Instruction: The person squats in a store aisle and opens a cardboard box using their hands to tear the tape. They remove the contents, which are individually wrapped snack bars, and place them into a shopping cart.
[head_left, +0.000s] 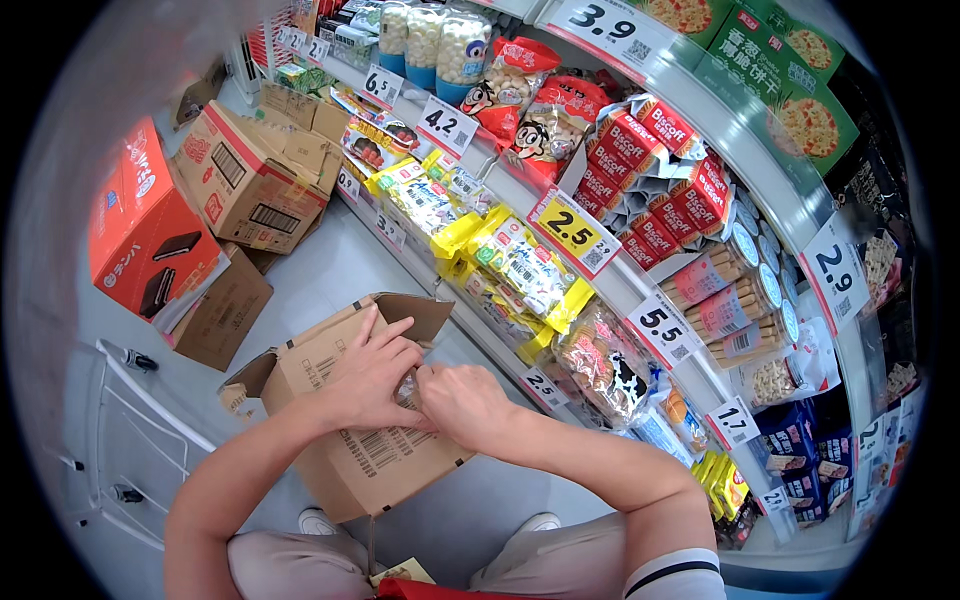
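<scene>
A brown cardboard carton (352, 472) lies at a slant before my knees, printed with writing and barcodes on its upper face. Flaps stand out at its far end, one flap (416, 316) at the right and another flap (259, 375) at the left. My left hand (379, 371) rests spread on the upper face, fingers apart. Against it is my right hand (465, 397), fingers curled down to the carton. A small shiny, clear patch (406, 390) shows between the hands; I cannot tell whether it is tape or plastic wrap. My right fingertips are hidden.
Shelves on the right hold yellow snack packs (525, 262), bagged biscuits (607, 364), red Biscoft packs (626, 142) and tubs of biscuit sticks (716, 289), behind price tags (574, 229). On the floor at left stand an orange-red box (142, 225), brown cartons (247, 176) and a white wheeled frame (97, 420).
</scene>
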